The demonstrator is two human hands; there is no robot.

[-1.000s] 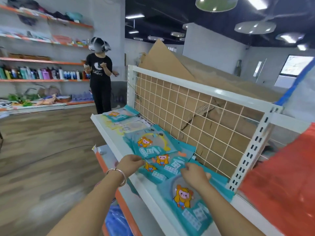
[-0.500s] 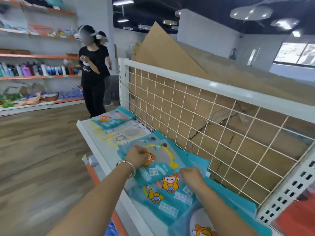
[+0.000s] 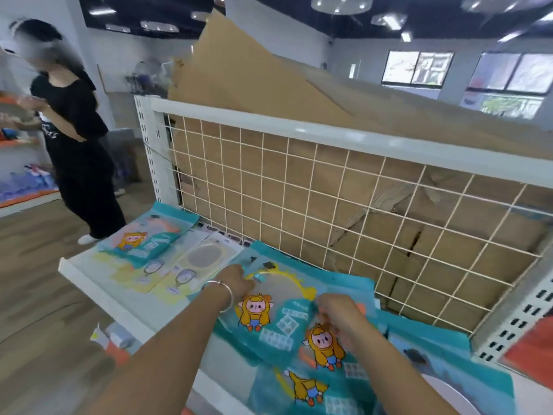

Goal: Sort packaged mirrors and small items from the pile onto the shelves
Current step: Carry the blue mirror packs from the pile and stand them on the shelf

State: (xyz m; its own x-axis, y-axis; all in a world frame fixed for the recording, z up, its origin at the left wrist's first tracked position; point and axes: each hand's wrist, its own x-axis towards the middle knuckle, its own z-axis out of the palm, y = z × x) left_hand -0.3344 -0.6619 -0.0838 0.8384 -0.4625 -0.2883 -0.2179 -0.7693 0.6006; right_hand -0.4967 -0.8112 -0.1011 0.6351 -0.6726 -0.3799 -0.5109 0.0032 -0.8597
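Several teal packaged mirrors with a cartoon figure lie overlapping on the white shelf (image 3: pixel 98 290). My left hand (image 3: pixel 235 280), a silver bangle on its wrist, grips the upper left edge of the top teal mirror package (image 3: pixel 278 307). My right hand (image 3: pixel 338 314) pinches that same package at its right side, over a second teal package (image 3: pixel 324 348). More teal packages (image 3: pixel 302 390) lie nearer me. Another teal package (image 3: pixel 143 235) and yellow-white mirror packages (image 3: pixel 191 262) lie at the shelf's left end.
A white wire grid panel (image 3: pixel 299 187) backs the shelf, with brown cardboard (image 3: pixel 254 79) behind it. A person in black (image 3: pixel 74 139) stands at the left on the wooden floor. A lower shelf holds small boxes (image 3: pixel 116 336). Something red (image 3: pixel 529 351) shows at the right edge.
The view has swung left and closer along the shelf. Both hands have moved up onto the top teal package and taken hold of its edges.
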